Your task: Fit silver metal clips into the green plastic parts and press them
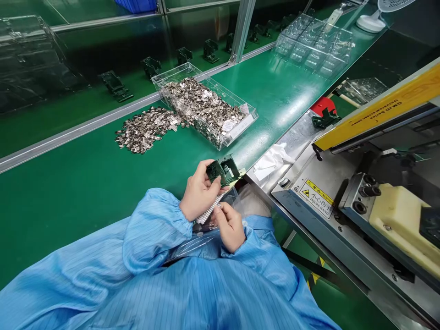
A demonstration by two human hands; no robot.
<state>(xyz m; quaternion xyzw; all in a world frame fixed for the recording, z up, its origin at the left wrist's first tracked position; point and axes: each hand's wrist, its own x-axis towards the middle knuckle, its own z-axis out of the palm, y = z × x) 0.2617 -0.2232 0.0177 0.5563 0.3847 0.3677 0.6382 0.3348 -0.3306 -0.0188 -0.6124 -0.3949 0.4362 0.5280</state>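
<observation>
My left hand (201, 190) is closed on a dark green plastic part (223, 170) with square openings, held just over the table's front edge. Below it, my right hand (229, 225) has thumb and forefinger pinched at a strip of small white ribbed pieces (210, 210); whether a piece is between the fingertips is too small to tell. The strip lies over a clear container near my lap. Beyond my hands, a clear tray (240, 127) holds many small silvery metal pieces, and a loose pile of them (146, 130) lies to its left.
A machine with a yellow bar (381, 107) and a warning label stands at the right. White paper (273, 161) lies on its metal ledge, near a red round object (323, 106). Clear trays (314, 46) sit at the back. Dark green parts (115, 85) stand in a row behind the rail.
</observation>
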